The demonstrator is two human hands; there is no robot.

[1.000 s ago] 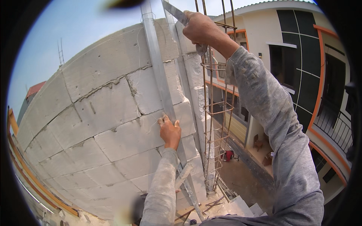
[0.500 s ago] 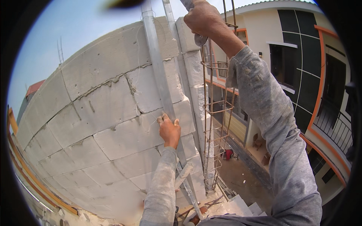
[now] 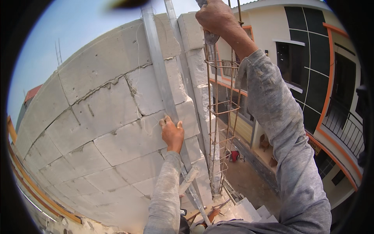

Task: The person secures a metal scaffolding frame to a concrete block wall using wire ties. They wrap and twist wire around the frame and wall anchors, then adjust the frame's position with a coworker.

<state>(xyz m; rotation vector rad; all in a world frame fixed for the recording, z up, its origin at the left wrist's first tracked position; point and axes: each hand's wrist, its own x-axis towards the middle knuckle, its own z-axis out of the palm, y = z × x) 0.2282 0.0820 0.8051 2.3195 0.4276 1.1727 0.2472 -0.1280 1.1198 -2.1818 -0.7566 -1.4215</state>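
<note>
A wall of light grey blocks (image 3: 105, 117) fills the left and middle. A long grey metal straightedge (image 3: 157, 74) stands upright against its face. My left hand (image 3: 172, 132) presses on that straightedge, fingers curled over its edge. My right hand (image 3: 214, 17) is raised to the top of the picture, closed on the handle of a trowel (image 3: 209, 36) whose blade end hangs just below my fist, beside the wall's end blocks (image 3: 194, 50).
A rusty rebar cage (image 3: 222, 117) rises right beside the wall's end. Beyond it stands a cream and orange building (image 3: 311, 78) with dark windows. Far below are a courtyard floor (image 3: 249, 183), stacked blocks and a person's head (image 3: 196, 228).
My right hand with the trowel has risen higher along the wall's end, toward the top edge. My left hand stays on the straightedge.
</note>
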